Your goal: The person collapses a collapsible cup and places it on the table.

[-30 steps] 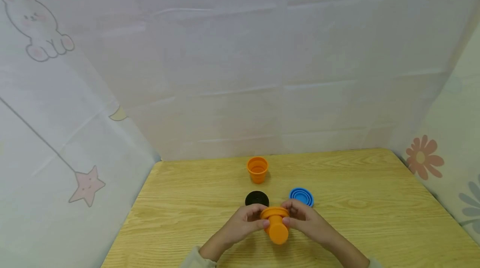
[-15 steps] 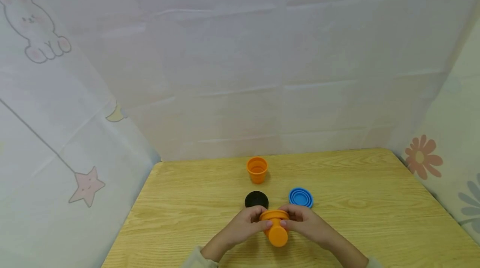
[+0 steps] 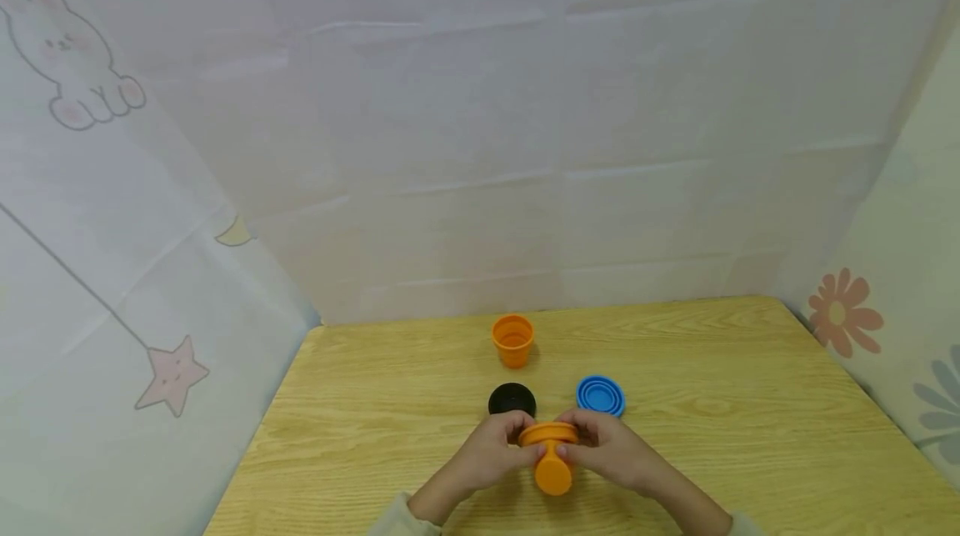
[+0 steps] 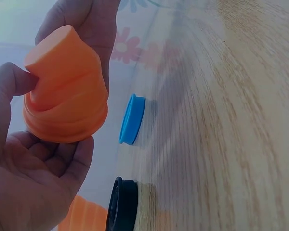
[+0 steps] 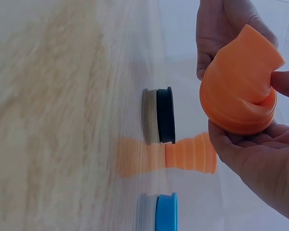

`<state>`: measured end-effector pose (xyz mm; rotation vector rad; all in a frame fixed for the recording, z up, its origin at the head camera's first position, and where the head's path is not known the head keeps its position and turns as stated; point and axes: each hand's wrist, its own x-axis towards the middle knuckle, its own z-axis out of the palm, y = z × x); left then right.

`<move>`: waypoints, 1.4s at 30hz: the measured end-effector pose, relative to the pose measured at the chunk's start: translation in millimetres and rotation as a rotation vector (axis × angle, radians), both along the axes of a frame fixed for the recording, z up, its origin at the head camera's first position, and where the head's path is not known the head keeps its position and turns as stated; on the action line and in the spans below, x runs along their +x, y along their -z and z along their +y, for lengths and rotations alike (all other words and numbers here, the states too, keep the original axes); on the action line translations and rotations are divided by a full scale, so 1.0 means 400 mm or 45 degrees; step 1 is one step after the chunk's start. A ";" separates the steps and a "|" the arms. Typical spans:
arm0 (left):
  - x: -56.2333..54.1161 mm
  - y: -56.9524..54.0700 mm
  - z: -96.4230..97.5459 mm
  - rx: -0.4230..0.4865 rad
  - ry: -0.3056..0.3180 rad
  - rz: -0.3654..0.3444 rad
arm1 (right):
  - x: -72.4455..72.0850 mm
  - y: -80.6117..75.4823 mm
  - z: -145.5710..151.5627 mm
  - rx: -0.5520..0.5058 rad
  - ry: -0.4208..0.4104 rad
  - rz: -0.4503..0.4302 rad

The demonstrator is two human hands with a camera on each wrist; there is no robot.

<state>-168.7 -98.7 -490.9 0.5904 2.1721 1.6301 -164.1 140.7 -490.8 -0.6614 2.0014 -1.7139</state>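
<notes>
Both hands hold an orange collapsible cup (image 3: 553, 478) above the front of the table, its round base facing the person. My left hand (image 3: 489, 454) grips one side, with fingers beneath the rim end and thumb against the wall. Opposite it, my right hand (image 3: 613, 448) grips the cup the same way. In both wrist views the soft wall of the orange cup (image 4: 70, 91) is dented and creased where the thumbs press. Just beyond the hands lie a flattened black collapsible cup (image 3: 512, 398), left, and a flattened blue collapsible cup (image 3: 601, 395), right.
Farther back on the wooden table (image 3: 360, 403) a second orange collapsible cup (image 3: 513, 342) stands upright and extended. A pale printed cloth (image 3: 450, 144) hangs behind the table and along both sides.
The thumbs have moved closer together and press deeper into the cup's wall. The cup's base has tipped slightly lower toward the person. The other cups stay in place.
</notes>
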 end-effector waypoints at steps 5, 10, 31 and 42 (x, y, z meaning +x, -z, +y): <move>0.000 0.005 0.003 -0.003 -0.013 0.029 | 0.001 0.003 -0.005 0.024 0.030 0.030; -0.007 0.009 0.002 -0.045 -0.017 0.066 | 0.002 0.006 -0.006 0.020 0.044 0.064; -0.009 0.012 -0.017 0.382 0.158 -0.231 | 0.011 -0.003 -0.011 0.073 0.099 0.232; -0.003 0.007 -0.008 0.312 0.049 -0.178 | 0.010 -0.010 -0.009 0.031 0.066 0.120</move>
